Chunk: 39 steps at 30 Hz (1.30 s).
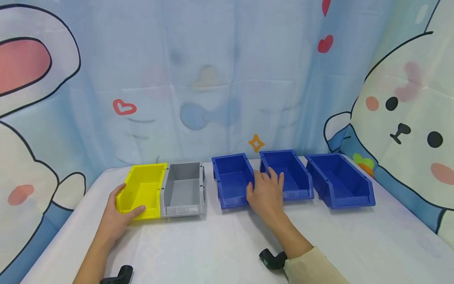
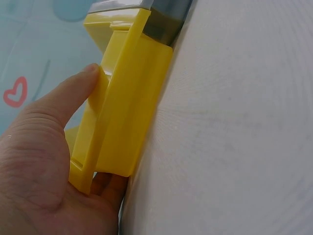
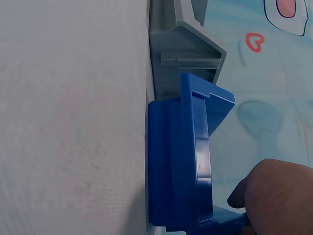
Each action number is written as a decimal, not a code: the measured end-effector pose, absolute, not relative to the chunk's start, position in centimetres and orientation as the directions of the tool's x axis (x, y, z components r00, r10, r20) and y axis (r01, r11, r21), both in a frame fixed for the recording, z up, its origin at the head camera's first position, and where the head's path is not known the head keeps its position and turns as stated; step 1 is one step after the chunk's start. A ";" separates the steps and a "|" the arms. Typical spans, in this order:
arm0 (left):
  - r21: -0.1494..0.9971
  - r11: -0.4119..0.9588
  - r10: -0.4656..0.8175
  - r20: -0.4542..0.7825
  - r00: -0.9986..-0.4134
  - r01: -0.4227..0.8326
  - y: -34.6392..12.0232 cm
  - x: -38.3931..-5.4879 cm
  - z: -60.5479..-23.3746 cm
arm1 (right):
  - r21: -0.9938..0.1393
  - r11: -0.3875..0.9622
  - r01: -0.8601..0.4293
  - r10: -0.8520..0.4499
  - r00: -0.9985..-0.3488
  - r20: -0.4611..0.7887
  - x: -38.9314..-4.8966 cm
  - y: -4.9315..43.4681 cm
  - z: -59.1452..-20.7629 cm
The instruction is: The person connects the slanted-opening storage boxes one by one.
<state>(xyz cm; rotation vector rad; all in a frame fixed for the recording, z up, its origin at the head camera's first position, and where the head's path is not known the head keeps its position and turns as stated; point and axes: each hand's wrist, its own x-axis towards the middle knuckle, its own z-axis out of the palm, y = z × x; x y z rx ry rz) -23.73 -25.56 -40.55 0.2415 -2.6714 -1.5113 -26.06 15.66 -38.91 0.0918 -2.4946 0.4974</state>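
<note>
At the left end of the row my left hand [image 1: 118, 217] grips a yellow storage bin [image 1: 142, 193]. Its thumb lies over the front lip, while the other fingers go round the outer side wall and partly out of sight. Against the yellow bin stands a grey bin [image 1: 182, 191]. My right hand [image 1: 267, 193] holds the right side wall of a blue bin [image 1: 232, 177], thumb on the inner side. Its other fingers reach over toward the second blue bin [image 1: 287, 169]. In the right wrist view, that hand [image 3: 281, 196] hides the held bin's near corner.
A third blue bin [image 1: 340, 177] stands at the right end, slightly angled. A gap separates the grey bin from the nearest blue one. Behind the white-covered table [image 1: 198, 252] hangs a printed curtain [image 1: 198, 51]. Black wrist devices [image 1: 273, 259] sit by both forearms.
</note>
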 end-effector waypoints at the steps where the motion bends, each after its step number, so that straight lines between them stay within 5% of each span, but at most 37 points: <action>1: 0.857 0.505 -0.167 -0.023 -0.986 -0.105 -25.6 -23.7 -40.5 | -0.317 0.929 -0.191 0.034 -0.809 0.586 -26.1 15.6 -38.9; 7: 0.853 0.511 -0.169 -0.022 -0.985 -0.107 -25.6 -23.6 -40.5 | -0.329 0.910 -0.253 -0.002 -0.795 0.606 -25.9 15.1 -38.8; 13: 0.854 0.510 -0.167 -0.018 -0.986 -0.102 -25.6 -23.6 -40.6 | -0.572 0.804 -0.162 0.068 -0.931 0.359 -26.0 15.1 -38.6; 19: 0.854 0.513 -0.163 0.003 -0.987 -0.082 -25.5 -23.5 -40.5 | -0.737 0.669 -0.099 0.122 -0.963 0.241 -26.4 15.5 -38.5; 39: 0.851 0.519 -0.166 0.006 -0.986 -0.082 -25.5 -23.5 -40.6 | -0.886 0.460 -0.058 0.209 -0.963 0.172 -26.4 15.6 -38.1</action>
